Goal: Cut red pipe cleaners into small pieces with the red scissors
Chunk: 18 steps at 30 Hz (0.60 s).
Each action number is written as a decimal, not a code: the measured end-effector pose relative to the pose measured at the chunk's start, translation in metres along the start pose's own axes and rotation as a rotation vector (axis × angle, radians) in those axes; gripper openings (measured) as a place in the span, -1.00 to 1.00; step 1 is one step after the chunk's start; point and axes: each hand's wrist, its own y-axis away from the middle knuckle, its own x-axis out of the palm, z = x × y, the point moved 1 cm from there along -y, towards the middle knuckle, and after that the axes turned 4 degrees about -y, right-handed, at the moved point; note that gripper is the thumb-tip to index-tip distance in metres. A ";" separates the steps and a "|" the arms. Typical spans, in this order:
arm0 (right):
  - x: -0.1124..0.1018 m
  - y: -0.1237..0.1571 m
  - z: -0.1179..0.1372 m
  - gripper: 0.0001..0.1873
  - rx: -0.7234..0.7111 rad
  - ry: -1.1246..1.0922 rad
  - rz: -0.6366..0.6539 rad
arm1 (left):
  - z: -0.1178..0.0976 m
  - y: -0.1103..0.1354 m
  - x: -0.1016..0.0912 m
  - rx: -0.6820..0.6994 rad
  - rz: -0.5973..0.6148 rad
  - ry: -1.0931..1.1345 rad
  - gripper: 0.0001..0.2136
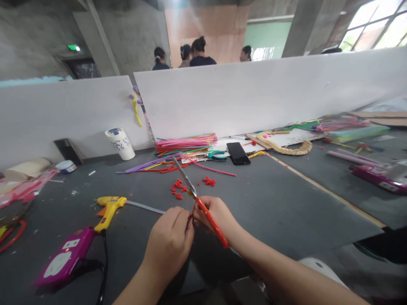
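A pair of scissors (212,223) with red-orange handles rests in my right hand (211,212), blades pointing up and away to the left. My left hand (171,237) is closed, its thumb and fingers pinched close against the right fingertips. A small dark-red bit shows between the two hands, mostly hidden by the fingers. Just beyond the blades, small red fuzzy pieces (179,186) lie on the dark table, with another red cluster (209,181) to their right.
A yellow glue gun (110,209) and a purple power strip (65,256) lie left. Behind are pipe cleaners (186,145), teal-handled pliers (217,156), a black phone (238,153) and a white cup (120,144). A white partition (238,99) spans the back; people are beyond it.
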 end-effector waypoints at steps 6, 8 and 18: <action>-0.003 0.002 0.007 -0.94 -0.028 -0.081 0.015 | 0.005 -0.006 -0.006 -0.398 0.105 0.380 -0.89; -0.005 0.003 0.010 -0.94 -0.029 -0.084 0.010 | 0.008 -0.008 -0.006 -0.644 0.188 0.674 -0.87; -0.007 0.006 0.013 -0.95 -0.064 -0.131 0.095 | 0.009 -0.013 -0.006 -0.852 0.268 1.099 -0.85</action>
